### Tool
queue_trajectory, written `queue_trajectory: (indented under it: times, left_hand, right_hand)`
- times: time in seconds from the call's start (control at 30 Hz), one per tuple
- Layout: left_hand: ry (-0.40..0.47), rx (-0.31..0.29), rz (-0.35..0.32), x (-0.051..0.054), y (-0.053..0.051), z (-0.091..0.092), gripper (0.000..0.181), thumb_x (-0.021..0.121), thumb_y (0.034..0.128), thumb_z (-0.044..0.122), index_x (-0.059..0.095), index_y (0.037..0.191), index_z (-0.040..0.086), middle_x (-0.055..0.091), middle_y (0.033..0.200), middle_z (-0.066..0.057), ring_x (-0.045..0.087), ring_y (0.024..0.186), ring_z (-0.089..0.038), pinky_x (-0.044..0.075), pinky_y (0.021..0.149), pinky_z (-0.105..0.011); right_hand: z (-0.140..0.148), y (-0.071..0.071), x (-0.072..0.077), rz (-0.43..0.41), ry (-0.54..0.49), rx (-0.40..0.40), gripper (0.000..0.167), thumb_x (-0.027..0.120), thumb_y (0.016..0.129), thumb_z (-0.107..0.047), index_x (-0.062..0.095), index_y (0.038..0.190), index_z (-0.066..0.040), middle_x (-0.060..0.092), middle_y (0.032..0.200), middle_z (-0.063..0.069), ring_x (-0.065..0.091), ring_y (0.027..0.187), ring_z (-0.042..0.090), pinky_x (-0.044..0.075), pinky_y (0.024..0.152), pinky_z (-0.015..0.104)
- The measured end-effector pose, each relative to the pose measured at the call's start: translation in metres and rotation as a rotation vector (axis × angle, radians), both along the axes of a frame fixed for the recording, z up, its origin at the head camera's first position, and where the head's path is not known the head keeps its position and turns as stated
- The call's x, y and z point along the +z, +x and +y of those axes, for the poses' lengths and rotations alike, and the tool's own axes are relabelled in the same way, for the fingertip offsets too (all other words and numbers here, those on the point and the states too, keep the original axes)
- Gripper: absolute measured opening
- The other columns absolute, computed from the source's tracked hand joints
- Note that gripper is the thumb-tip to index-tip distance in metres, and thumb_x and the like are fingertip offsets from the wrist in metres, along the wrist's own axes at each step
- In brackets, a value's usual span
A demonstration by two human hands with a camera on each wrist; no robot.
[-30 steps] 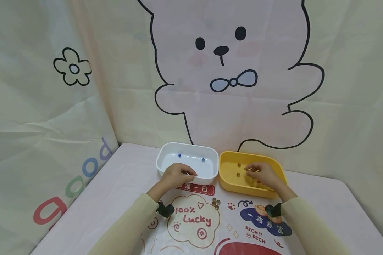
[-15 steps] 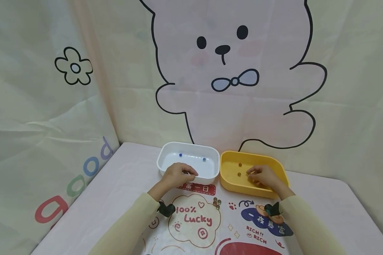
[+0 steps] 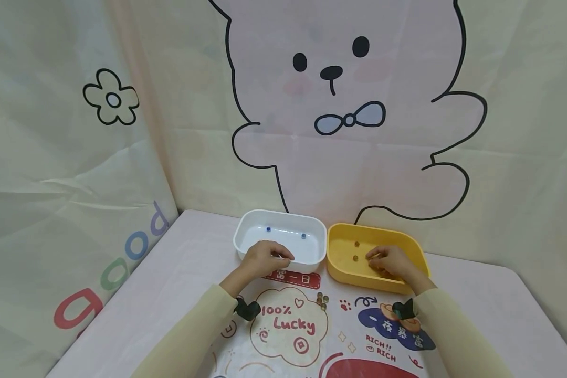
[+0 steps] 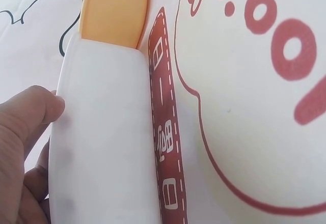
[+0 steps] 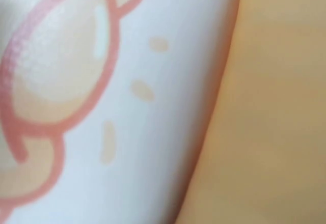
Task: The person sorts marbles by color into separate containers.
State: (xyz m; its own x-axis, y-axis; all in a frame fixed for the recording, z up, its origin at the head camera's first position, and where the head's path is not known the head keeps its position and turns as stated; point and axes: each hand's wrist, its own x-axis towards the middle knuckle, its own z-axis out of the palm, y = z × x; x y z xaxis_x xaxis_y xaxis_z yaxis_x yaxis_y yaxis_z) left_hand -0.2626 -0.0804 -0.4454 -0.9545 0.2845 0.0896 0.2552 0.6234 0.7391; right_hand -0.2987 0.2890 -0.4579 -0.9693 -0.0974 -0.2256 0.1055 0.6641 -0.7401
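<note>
My left hand (image 3: 266, 258) is bent over the front rim of a white tray (image 3: 238, 239), its fingers curled on the tray's inner side. In the left wrist view, a fingertip of the left hand (image 4: 30, 122) lies by the rim of the white tray (image 4: 107, 132); anything between the fingers is hidden. Two small blue beads (image 3: 268, 229) lie in this tray. My right hand (image 3: 391, 261) reaches down into a yellow tray (image 3: 333, 262), fingers bent toward its floor, with their tips too small to make out. Left of them lie two amber beads (image 3: 356, 258).
Several glassy beads (image 3: 322, 300) sit in a cluster on the printed tablecloth (image 3: 288, 352), in front of where the trays meet. Both trays stand side by side near the back wall (image 3: 193, 173). The yellow tray's outer wall (image 5: 265, 112) fills the right wrist view's right side.
My right hand has lowered a little and its fingers have drawn closer to the tray floor, covering a bead seen beneath it earlier. The left hand stays put; the head view shifts slightly.
</note>
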Motion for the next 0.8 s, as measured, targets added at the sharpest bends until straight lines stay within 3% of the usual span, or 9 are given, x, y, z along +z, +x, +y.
queue_trajectory:
  times: [0.3, 0.57, 0.8]
  left_hand:
    - [-0.006, 0.001, -0.006, 0.001, 0.001, 0.0, 0.008, 0.07, 0.0826, 0.027, 0.075, 0.088, 0.03, 0.07, 0.093, 0.012, 0.057, 0.086, -0.012, 0.047, 0.075, -0.03]
    - [-0.015, 0.005, -0.004, 0.003, 0.0, 0.002, 0.007, 0.071, 0.0829, 0.027, 0.075, 0.088, 0.03, 0.07, 0.092, 0.012, 0.057, 0.085, -0.011, 0.047, 0.075, -0.031]
    - [-0.022, 0.01, -0.009, 0.003, 0.001, 0.001, 0.007, 0.071, 0.0832, 0.027, 0.075, 0.089, 0.029, 0.071, 0.092, 0.011, 0.058, 0.085, -0.011, 0.048, 0.076, -0.031]
  right_hand:
    - [0.001, -0.002, -0.001, 0.018, 0.004, 0.02, 0.027, 0.067, 0.088, -0.01, 0.065, 0.113, 0.0, 0.055, 0.077, 0.005, 0.053, 0.063, 0.018, 0.046, 0.056, 0.025]
    - [0.002, 0.001, 0.01, 0.009, 0.017, 0.045, 0.037, 0.07, 0.085, -0.009, 0.061, 0.12, 0.001, 0.055, 0.088, 0.01, 0.053, 0.065, 0.018, 0.047, 0.057, 0.023]
    - [0.007, 0.01, 0.021, 0.078, 0.144, 0.138, 0.043, 0.073, 0.082, -0.016, 0.061, 0.121, -0.001, 0.061, 0.107, 0.021, 0.055, 0.081, 0.021, 0.05, 0.068, 0.029]
